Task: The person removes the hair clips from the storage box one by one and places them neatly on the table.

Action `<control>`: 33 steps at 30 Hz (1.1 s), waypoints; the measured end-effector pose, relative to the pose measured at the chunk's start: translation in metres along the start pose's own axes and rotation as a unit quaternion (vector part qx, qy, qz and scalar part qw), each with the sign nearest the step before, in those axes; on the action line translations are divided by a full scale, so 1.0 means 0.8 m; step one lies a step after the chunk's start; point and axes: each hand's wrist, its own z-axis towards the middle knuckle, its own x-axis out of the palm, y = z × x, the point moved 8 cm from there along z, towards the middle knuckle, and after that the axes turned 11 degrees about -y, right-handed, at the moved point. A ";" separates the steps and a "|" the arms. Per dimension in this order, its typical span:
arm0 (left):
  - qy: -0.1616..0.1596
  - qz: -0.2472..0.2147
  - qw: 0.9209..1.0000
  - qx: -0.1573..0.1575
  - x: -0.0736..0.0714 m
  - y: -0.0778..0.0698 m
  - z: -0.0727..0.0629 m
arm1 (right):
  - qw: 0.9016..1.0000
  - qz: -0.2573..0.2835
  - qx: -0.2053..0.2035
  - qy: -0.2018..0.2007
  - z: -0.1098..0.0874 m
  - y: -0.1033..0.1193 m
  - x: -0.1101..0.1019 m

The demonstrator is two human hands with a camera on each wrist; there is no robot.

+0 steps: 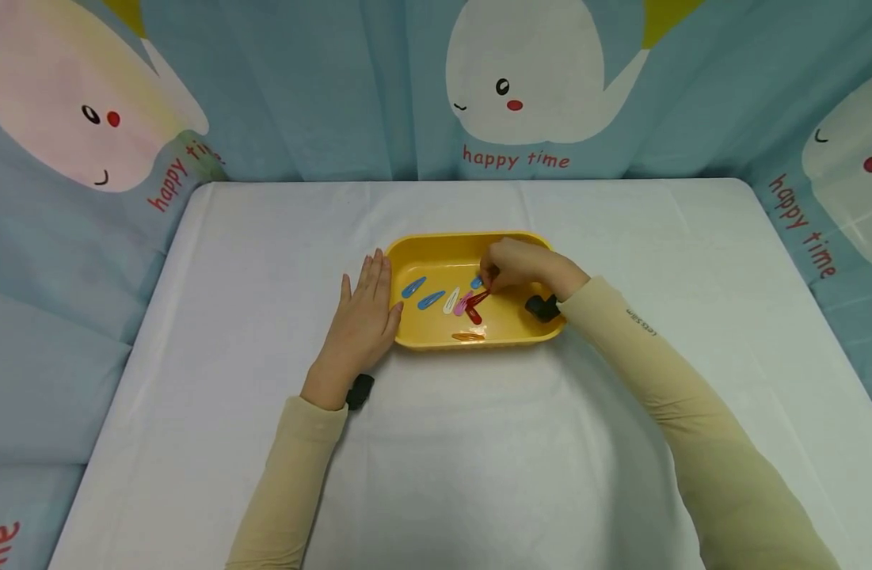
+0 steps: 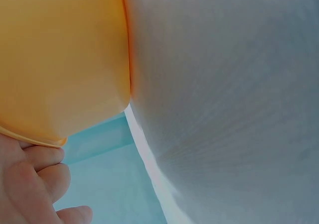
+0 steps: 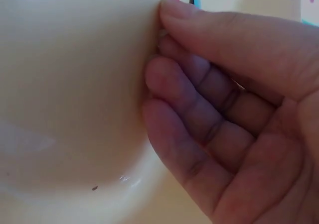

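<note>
Snap hair clips lie scattered in a yellow tray (image 1: 421, 336). Fingers straight, my left hand (image 1: 362, 324) rests against the tray's left rim; part of it also shows in the left wrist view. Inside the tray, my right hand (image 1: 514, 265) pinches the end of a dark red hair clip (image 1: 477, 298) between thumb and fingertips. Touching or close by are a second red clip (image 1: 474, 316), a pink clip (image 1: 461, 305) and a white clip (image 1: 451, 301). One blue clip (image 1: 476, 282) is partly hidden by the right hand.
Two more blue clips (image 1: 432, 300) lie in the tray's left half, and an orange clip (image 1: 468, 336) sits near its front wall. Under the tray is a table with a white cloth (image 1: 478, 451). A blue whale-print curtain (image 1: 321, 95) hangs behind and at both sides.
</note>
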 end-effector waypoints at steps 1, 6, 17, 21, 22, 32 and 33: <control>0.001 -0.001 1.000 0.000 0.000 0.000 0.000 | 1.000 -0.001 -0.002 0.003 -0.001 0.001 0.000; 0.001 -0.003 1.000 0.000 -0.001 -0.001 0.000 | 1.000 -0.009 -0.017 0.014 -0.003 0.005 0.002; -0.001 0.000 1.000 0.002 0.000 0.000 0.000 | 0.997 0.005 -0.078 -0.012 -0.006 0.023 -0.002; -0.001 -0.001 1.000 0.002 -0.001 -0.001 -0.001 | 0.996 0.007 -0.091 -0.012 -0.007 0.026 -0.002; -0.002 -0.002 1.000 0.002 -0.001 -0.001 -0.001 | 0.996 0.007 -0.092 -0.012 -0.007 0.026 -0.002; -0.006 -0.003 1.000 0.002 0.000 0.000 0.000 | 0.990 -0.003 -0.126 -0.058 -0.002 0.038 -0.008; -0.006 -0.003 1.000 0.002 0.000 0.000 0.000 | 0.990 -0.010 -0.128 -0.066 -0.001 0.040 -0.010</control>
